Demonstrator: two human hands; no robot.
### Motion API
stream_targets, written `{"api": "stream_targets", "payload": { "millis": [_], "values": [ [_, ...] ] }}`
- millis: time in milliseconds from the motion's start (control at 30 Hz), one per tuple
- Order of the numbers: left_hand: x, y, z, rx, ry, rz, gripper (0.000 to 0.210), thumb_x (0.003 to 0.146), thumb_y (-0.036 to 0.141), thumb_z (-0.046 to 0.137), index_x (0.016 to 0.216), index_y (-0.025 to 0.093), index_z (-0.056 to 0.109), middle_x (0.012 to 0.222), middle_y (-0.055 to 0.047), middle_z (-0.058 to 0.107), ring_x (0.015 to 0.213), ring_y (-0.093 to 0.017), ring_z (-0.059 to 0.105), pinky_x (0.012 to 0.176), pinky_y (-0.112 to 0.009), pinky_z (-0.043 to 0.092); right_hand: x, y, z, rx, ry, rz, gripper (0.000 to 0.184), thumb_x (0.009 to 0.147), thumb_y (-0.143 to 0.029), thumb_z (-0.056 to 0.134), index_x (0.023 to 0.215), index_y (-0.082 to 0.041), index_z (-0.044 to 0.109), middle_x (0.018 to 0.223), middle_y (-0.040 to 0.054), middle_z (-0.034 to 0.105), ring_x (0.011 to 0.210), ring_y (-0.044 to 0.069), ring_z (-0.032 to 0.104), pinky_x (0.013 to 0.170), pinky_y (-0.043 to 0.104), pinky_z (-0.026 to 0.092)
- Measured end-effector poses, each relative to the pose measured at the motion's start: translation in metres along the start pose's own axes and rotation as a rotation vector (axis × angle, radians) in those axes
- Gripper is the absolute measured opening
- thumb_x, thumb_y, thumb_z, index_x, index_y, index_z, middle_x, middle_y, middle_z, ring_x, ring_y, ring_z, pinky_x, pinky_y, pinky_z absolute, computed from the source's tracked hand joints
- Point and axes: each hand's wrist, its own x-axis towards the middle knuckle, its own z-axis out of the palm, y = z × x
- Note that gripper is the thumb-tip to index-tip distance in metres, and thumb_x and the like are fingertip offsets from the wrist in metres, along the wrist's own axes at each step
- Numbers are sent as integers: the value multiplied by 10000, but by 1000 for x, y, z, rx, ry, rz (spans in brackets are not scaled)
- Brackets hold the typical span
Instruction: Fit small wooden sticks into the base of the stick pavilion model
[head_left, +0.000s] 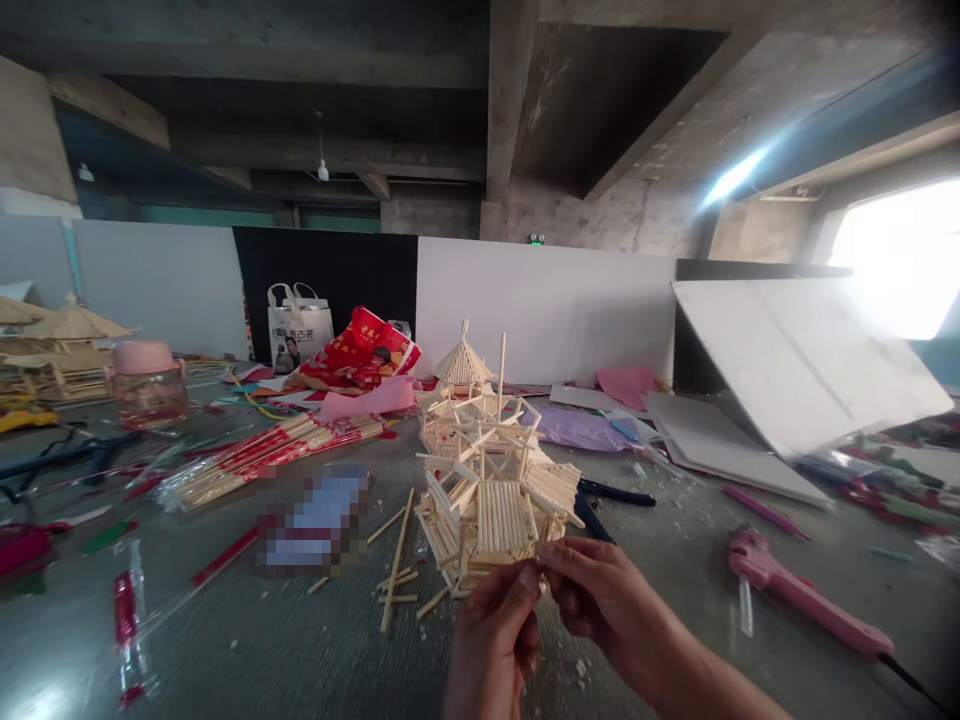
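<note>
A small pavilion model built of thin wooden sticks (491, 495) is held up above the grey table (300, 640). My left hand (491, 640) pinches its lower edge from below. My right hand (600, 595) grips the same lower right corner with fingertips. One upright stick rises from the model's top. A second stick pavilion (459, 385) with a pointed roof stands on the table just behind it. Loose short sticks (397, 570) lie on the table under and left of the held model.
Bundles of chopsticks in red wrappers (270, 455) lie at left. A pink glue gun (795, 590) rests at right. Black pliers (611, 495) sit behind the model. A pink-lidded jar (146, 385), a larger stick pavilion (64, 350), white boards (795, 370) and coloured paper surround the area.
</note>
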Motion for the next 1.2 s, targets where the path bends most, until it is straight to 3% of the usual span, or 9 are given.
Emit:
{"api": "stream_targets", "payload": {
  "millis": [133, 467, 1200],
  "values": [
    [4, -2, 2, -26, 41, 31, 385, 481, 406, 779, 725, 125, 680, 372, 75, 397, 347, -25, 278, 329, -139, 207, 4, 1, 0, 51, -2, 19, 470, 580, -473, 733, 666, -128, 426, 576, -38, 359, 462, 26, 288, 391, 159, 183],
    [5, -1, 4, -19, 73, 61, 393, 511, 394, 765, 783, 121, 692, 373, 72, 411, 329, -26, 289, 298, -132, 211, 9, -1, -2, 66, -24, 52, 420, 654, -411, 700, 683, -133, 386, 583, -45, 336, 439, 11, 247, 363, 144, 126],
    [5, 2, 5, 25, 50, 145, 272, 624, 356, 701, 772, 128, 677, 415, 64, 434, 358, -30, 303, 318, -139, 235, 14, -7, 0, 106, 4, 118, 417, 585, -369, 723, 707, -141, 396, 603, -47, 372, 428, 7, 268, 339, 124, 150]
  ]
}}
